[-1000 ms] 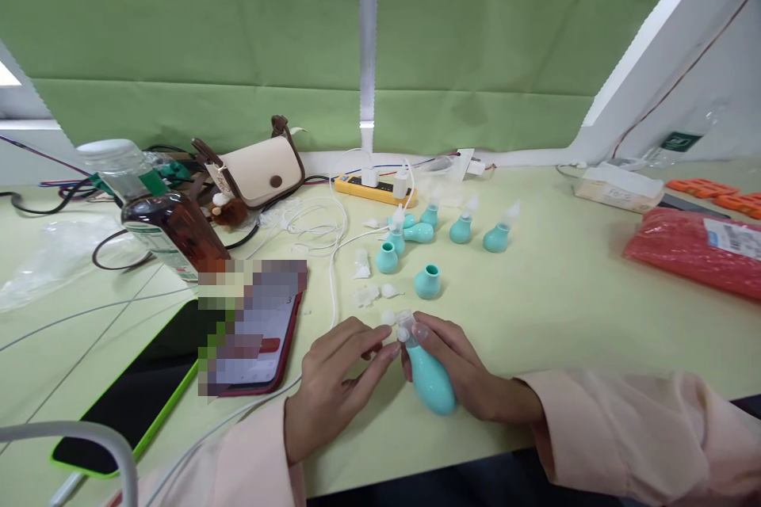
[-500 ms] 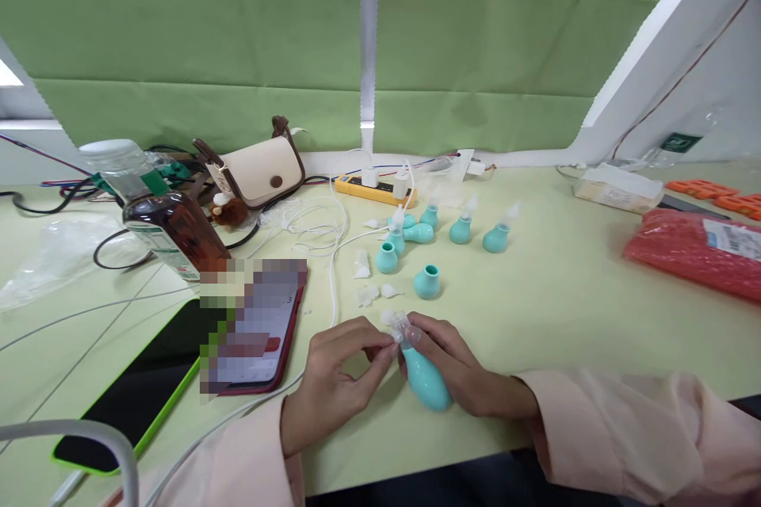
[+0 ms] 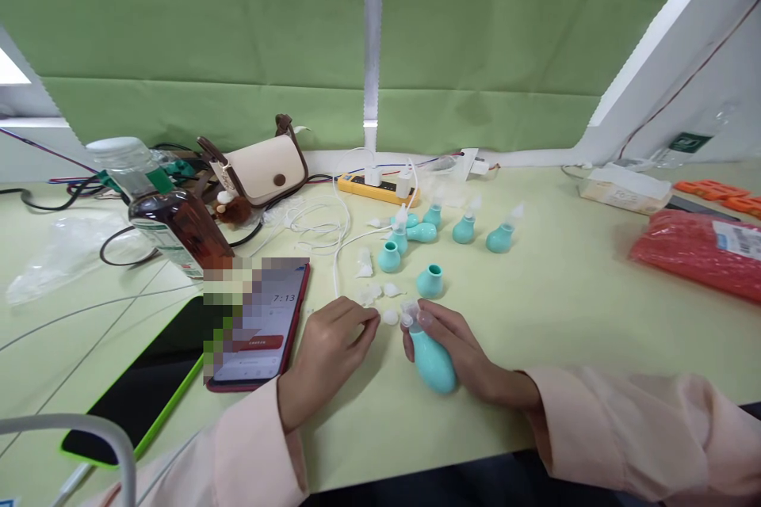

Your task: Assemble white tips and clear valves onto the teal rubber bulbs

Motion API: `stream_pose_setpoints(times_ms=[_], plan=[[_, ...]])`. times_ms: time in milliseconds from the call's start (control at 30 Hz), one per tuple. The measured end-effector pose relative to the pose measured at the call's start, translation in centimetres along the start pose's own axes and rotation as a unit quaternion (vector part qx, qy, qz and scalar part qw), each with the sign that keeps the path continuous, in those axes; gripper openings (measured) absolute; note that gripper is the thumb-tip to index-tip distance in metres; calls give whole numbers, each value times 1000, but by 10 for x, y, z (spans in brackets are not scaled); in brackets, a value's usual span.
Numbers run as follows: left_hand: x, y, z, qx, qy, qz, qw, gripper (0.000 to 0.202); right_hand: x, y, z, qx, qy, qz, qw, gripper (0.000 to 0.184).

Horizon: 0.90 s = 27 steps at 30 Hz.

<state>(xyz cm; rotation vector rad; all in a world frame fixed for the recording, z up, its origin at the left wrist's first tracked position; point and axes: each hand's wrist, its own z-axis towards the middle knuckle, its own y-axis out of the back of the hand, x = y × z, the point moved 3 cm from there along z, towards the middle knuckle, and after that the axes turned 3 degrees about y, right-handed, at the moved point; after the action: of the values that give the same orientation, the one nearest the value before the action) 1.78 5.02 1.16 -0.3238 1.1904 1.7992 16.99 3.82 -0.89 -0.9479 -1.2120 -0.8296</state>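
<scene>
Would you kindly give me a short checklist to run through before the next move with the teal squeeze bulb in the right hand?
1. Right hand gripping the teal squeeze bulb: ok, held near its neck.
2. Clear fitting fully seated: cannot tell, fingers partly cover the joint.
3. Left hand empty: cannot tell, its fingertips are pinched together.
4. Nearest open teal bulb standing mouth up: ok.
5. Loose translucent pieces neatly sorted: not ok, scattered beyond the left fingertips.

left grip (image 3: 330, 344) pinched, right grip (image 3: 467, 355) curled
</scene>
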Motion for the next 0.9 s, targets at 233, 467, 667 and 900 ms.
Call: stream_pose_setpoints(times_ms=[233, 467, 667, 900], plan=[[6, -2, -3, -45, -78, 82, 993, 20, -1, -3, -2, 43, -47, -30, 998, 30], [-20, 2, -10, 95, -50, 27, 994, 21, 1, -7, -4, 48, -8, -231, 972, 26], [-18, -15, -18, 214, 82, -117, 966, 43, 7, -16, -6, 129, 29, -254, 958, 24], [-11, -17, -13, 237, 277, -375, 853, 50, 27, -19, -15, 202, 159, -344, 903, 23]])
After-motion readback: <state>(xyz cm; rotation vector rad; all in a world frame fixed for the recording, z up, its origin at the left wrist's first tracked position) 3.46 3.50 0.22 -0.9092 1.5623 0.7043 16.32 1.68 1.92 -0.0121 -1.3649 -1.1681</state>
